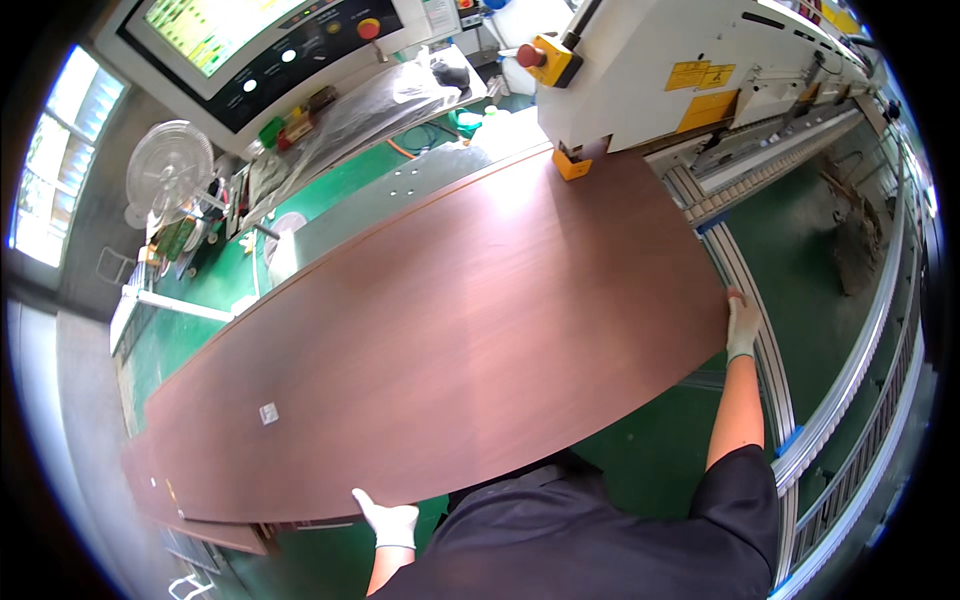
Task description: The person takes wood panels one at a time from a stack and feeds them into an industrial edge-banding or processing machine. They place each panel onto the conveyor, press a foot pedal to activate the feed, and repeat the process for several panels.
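A large brown wood-look panel (430, 340) spans the middle of this workshop view, lying broad face up in front of the person, its far right corner close to a white machine (640, 80) and an orange block (572, 165) on that machine's lower corner. Moving a sheet this long well probably calls for both hands working together: steady, even pressure, the panel kept level, and its edge held square to the machine so that it neither twists nor scrapes. Fingers are best kept clear of the metal rail (762, 335) running just beside the right end. The left hand (388, 518), in a pale glove, is at the near edge, thumb up over the top face; its fingers are hidden, though it seems to hold the edge between thumb and fingers. The right hand (740, 322), also gloved, touches the panel's right end, fingers pointing away from the body; whether it grips or only pushes, I cannot tell. The right forearm (735, 410) reaches out and forward, while the left forearm (390, 572) shows only briefly at the lower edge.
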The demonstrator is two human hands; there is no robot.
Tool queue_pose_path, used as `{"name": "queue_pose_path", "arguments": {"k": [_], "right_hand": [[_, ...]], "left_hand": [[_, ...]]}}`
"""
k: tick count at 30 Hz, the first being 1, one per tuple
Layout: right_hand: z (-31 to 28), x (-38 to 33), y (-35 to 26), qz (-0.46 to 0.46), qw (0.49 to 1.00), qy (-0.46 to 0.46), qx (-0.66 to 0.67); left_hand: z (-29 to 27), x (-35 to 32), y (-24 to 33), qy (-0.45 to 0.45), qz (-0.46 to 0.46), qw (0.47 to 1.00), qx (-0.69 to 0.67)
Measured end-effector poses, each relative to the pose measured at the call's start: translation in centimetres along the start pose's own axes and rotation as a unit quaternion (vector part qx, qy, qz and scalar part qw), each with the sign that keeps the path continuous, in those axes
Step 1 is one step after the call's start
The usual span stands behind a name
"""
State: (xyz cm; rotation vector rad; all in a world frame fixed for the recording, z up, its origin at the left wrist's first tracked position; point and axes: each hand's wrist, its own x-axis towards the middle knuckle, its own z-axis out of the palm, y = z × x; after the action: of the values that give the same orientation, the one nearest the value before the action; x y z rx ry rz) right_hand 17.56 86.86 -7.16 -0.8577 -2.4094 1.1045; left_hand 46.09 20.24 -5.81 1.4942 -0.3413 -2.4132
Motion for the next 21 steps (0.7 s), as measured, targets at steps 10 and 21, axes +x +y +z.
{"name": "queue_pose_path", "arguments": {"k": [10, 21], "right_hand": [[2.9, -10.6, -0.3, 0.221, 0.822, -0.056, 0.522], [6.6, -18.0, -4.7, 0.372, 0.656, -0.134, 0.643]], "left_hand": [[-1.4, 1.0, 1.6, -0.053, 0.091, 0.992, 0.064], [-3.2, 4.5, 7.5, 0.006, 0.202, 0.979, -0.003]]}}
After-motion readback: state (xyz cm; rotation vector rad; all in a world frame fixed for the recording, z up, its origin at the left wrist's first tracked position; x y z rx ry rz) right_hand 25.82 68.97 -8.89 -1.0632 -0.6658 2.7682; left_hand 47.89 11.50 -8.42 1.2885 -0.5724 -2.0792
